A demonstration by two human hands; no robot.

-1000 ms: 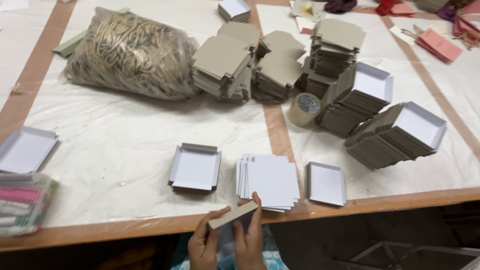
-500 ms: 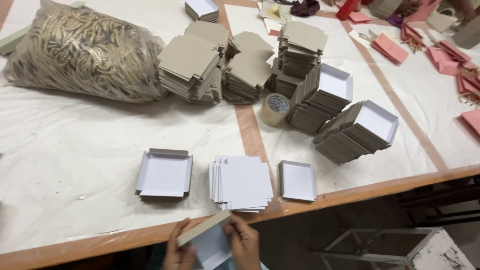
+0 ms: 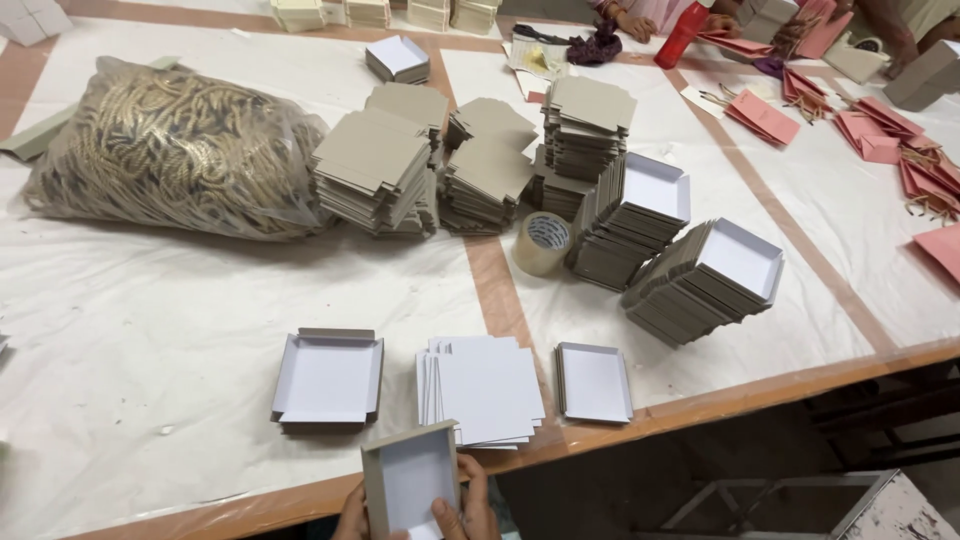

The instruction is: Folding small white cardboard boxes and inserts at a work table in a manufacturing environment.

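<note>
At the near edge of the table [image 3: 120,400], a small grey cardboard tray [image 3: 410,478] with a white inside was held upright by both hands, its walls already raised. It was pinched from below: the left hand [image 3: 352,520] was closed on its lower left corner, and the right hand [image 3: 468,505] was pressed against its lower right side with the thumb laid on the white face. Only part of each hand could be seen, at the bottom of the view.

Much of the work appeared to have been done already. Two leaning stacks of folded trays [image 3: 700,285] were seen to the right, beside a roll of clear tape [image 3: 541,243], and two single trays were set flat just beyond the hands, one wider tray [image 3: 328,378] to the left and one smaller tray [image 3: 594,381] to the right. Between them a pile of white sheets [image 3: 485,390] was left. A good deal seemed to remain, since several tall piles of flat grey blanks [image 3: 380,170] were stacked further back, next to a plastic bag of golden cord [image 3: 165,150]. Pink envelopes [image 3: 765,117] were spread at the far right, where other people's hands were busy
</note>
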